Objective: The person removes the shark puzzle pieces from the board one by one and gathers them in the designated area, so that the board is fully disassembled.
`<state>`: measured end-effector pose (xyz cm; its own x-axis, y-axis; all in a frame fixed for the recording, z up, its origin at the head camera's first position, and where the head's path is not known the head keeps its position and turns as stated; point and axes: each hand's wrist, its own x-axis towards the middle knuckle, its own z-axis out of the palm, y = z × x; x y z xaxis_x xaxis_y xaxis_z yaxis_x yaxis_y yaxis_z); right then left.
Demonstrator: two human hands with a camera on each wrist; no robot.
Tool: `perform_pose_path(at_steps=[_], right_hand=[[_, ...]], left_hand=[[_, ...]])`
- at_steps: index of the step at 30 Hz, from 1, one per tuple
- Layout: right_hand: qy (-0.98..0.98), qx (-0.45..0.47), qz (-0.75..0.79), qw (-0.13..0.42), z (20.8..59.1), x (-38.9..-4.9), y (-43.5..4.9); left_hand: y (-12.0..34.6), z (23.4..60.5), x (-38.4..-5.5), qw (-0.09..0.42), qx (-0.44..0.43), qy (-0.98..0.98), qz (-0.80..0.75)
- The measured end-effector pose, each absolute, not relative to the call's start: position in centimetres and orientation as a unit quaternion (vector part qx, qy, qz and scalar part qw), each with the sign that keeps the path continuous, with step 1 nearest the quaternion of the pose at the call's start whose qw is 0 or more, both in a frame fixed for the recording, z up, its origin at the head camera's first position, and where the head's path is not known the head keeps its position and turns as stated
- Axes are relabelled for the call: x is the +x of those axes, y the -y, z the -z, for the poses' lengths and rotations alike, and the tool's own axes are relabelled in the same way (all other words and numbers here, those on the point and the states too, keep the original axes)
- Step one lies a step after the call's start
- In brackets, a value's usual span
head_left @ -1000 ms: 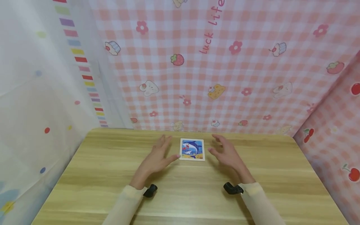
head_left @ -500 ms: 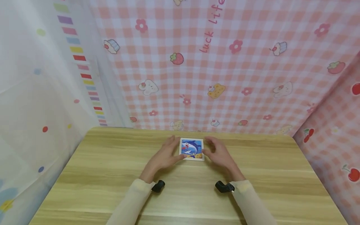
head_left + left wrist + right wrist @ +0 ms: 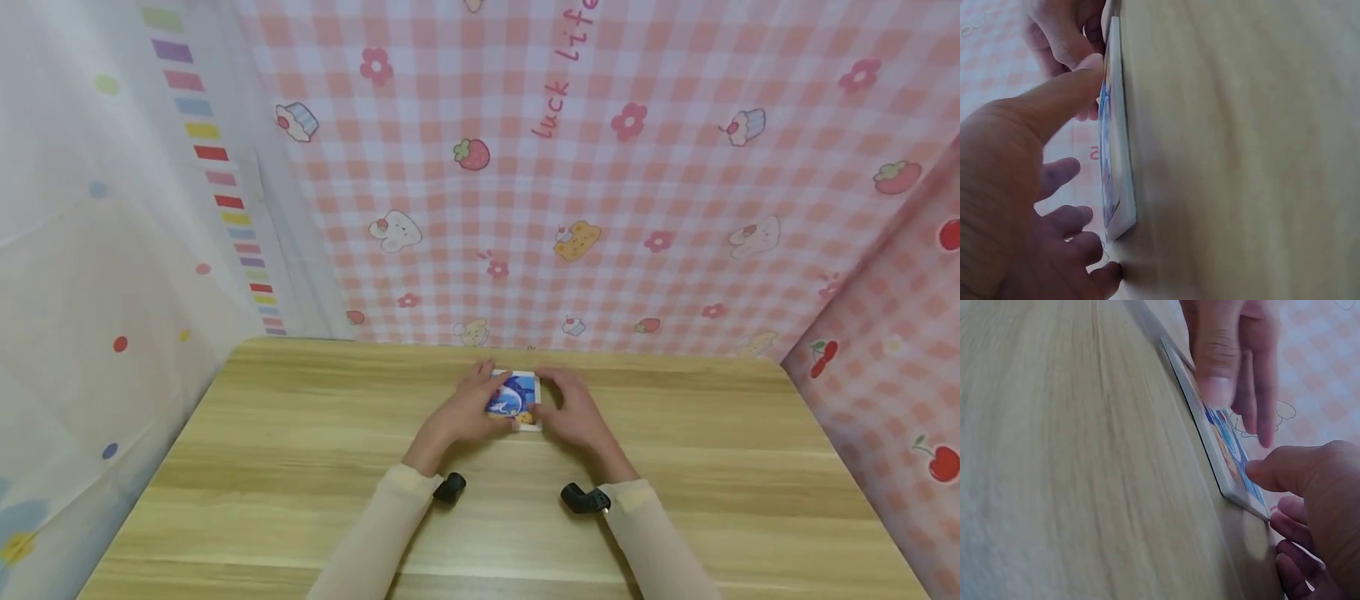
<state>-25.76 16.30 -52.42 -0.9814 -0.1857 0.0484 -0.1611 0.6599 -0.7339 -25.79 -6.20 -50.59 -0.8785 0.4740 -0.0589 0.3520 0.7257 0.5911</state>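
Note:
A small square board [image 3: 516, 402] with a white border and a blue shark picture lies flat near the table's far edge. My left hand [image 3: 468, 412] spans its left part, thumb over the near side and a finger across the far side, covering much of the picture's left. In the left wrist view the thumb stretches over the board's face [image 3: 1109, 125] with the other fingers loosely bent beyond it. My right hand [image 3: 572, 411] holds the right side. Seen from the right wrist, its thumb [image 3: 1263, 473] presses on the picture while the fingers bend around the board's edge.
The wooden table [image 3: 315, 500] ends just behind the board, against a pink checked cloth [image 3: 450, 200]. A white dotted cloth [image 3: 112, 292] hangs at the left, a cherry-patterned cloth [image 3: 892, 333] at the right. Black bands [image 3: 450, 488] sit on both wrists.
Both hands have moved inward from either side of the board. My left hand has come across its left part, and my right thumb now rests on it. The board has shifted barely, slightly left.

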Motion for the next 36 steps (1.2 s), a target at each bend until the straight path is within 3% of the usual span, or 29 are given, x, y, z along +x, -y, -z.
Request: perform_pose_path(at_steps=[26, 36], right_hand=[[-0.913, -0.124, 0.388, -0.030, 52.3, -26.3, -16.4], [-0.917, -0.130, 0.374, -0.039, 52.9, -26.6, -16.5]], left_hand=[[4.9, 50.7, -23.6, 0.064, 0.222, -0.948, -0.217], [4.7, 50.0, -23.0, 0.096, 0.259, -0.940, -0.201]])
